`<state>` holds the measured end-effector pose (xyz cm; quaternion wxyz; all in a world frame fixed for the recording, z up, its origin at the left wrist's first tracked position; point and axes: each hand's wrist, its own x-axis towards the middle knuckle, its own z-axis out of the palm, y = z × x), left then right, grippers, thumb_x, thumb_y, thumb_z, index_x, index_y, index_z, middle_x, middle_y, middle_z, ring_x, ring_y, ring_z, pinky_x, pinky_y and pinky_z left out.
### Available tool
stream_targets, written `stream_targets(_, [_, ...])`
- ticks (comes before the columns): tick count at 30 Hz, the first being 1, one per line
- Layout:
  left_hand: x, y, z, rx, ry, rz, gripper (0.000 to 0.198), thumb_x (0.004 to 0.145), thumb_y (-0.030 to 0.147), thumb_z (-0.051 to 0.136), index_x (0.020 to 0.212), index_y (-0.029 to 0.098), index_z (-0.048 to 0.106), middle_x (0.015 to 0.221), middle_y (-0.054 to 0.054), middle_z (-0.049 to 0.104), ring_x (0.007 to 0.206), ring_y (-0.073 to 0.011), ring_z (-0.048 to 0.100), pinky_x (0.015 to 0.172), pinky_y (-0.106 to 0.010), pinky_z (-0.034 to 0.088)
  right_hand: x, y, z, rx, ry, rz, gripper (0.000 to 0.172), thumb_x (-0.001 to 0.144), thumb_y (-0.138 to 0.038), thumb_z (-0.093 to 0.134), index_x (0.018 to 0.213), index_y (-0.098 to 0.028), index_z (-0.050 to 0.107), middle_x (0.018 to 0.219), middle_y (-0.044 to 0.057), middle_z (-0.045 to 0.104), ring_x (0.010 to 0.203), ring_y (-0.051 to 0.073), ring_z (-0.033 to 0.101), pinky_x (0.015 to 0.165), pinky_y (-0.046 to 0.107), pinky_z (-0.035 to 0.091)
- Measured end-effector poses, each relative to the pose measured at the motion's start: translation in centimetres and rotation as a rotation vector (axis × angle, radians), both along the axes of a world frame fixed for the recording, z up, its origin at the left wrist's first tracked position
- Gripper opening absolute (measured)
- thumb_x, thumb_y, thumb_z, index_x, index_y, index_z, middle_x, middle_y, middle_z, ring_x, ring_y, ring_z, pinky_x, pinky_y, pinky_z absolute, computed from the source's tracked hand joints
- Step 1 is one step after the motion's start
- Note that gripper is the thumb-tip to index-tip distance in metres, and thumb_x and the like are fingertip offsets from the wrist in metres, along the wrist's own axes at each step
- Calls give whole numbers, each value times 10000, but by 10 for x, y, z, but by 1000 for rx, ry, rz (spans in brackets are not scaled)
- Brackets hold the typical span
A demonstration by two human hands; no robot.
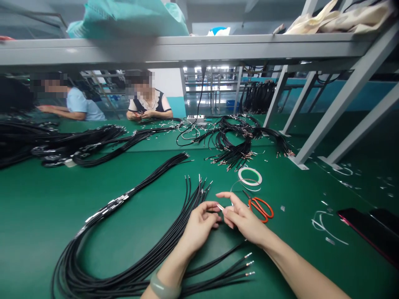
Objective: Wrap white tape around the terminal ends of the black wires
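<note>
Desk point(131, 216): green, spread through every hour of a clock face centred on the small strip point(220, 207); scattered with cables, tools and scraps.
Shelf frame point(193, 52): pale grey, crossing overhead from 10 to nearly 2 o'clock, with a teal bag point(131, 18) on top at 11.
Co-workers: beyond the far cables, a person in light blue point(76, 101) at 10 o'clock and a person in a dark vest point(160, 99) between 10 and 11.
Curved cables point(168, 236): black, many, lying in a broad U; swung out to 8 o'clock, tips of both arms at 11, more ends with silver tips point(250, 273) at 5, passing by the left forearm.
Coiled cables point(241, 150): black, heaped in loops between 12 and 1 o'clock, well apart from the hands.
Dark phone-like device point(364, 230): red-edged, flat on the desk at 3 o'clock, far out.
Right hand point(241, 216): thumb and finger clamped on the small strip, index finger stretched out above.
Left hand point(202, 220): fingers curled, fingertips at the strip's upper end; cannot tell whether pinching.
Scissors point(253, 204): orange-handled, at 3 o'clock, just beside the right hand.
Tape roll point(249, 183): white, green inside, flat between 1 and 2 o'clock.
Bangle point(163, 286): pale green, round the left wrist at 7 o'clock.
Clear scrap point(329, 240): lying loose at 3 o'clock, short of the device.
Small strip: whitish, at the clock's centre, between both hands, raised off the desk.
</note>
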<state>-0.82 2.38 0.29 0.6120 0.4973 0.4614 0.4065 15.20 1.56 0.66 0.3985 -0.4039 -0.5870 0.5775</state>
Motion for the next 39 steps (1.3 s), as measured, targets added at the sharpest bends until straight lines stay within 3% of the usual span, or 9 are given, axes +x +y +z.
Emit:
stream_targets(6, [0,-1,-3,116,27,122,253,744,340,675,891,134,681,760,-46,691,658,-143,634,594,-229,495,-2,-3,1,31,-70,8,419,935,-286,430,1341,-218,349,543,-81,493,515,112,414,545,235,331])
stream_targets(12, [-3,-3,-5,192,70,189,211,776,331,651,865,149,710,754,-44,686,677,-158,627,630,-246,501,-14,-9,-3,-11,-57,23,499,948,-376,399,1414,-251,267,700,-20,625,477,106,501,491,243,407])
stream_targets(16, [-5,-2,-8,380,158,172,202,820,335,600,834,179,728,844,-44,614,720,-156,606,640,-245,498,-24,-10,-16,-28,50,-31,562,941,-456,389,1415,-170,291,610,-17,610,521,131,565,566,291,470])
stream_targets(20, [-7,-1,-11,445,159,188,204,834,335,578,853,203,733,852,-48,587,787,-180,609,685,-268,516,-31,-6,-22,-93,200,-72,662,886,-542,453,1367,-99,352,584,8,626,503,138,578,529,280,471])
stream_targets(28, [-7,-5,-8,503,142,222,182,837,312,575,840,215,729,844,-39,567,786,-173,586,681,-248,502,-32,-2,-14,-245,500,-50,546,760,-467,692,1161,-169,472,788,39,669,599,164,679,573,286,522])
stream_targets(32, [-6,-4,-5,505,160,237,182,845,296,570,833,212,731,844,-41,586,804,-177,588,723,-259,475,-31,-5,-8,-267,521,-42,455,814,-422,651,1133,-164,455,744,39,681,623,165,685,615,298,518])
stream_targets(39, [-5,-5,-1,456,128,227,181,839,292,588,838,195,741,827,-46,614,821,-182,590,740,-265,457,-27,-10,-1,-229,450,-95,493,800,-361,683,1163,-184,401,733,26,688,638,193,691,634,339,525])
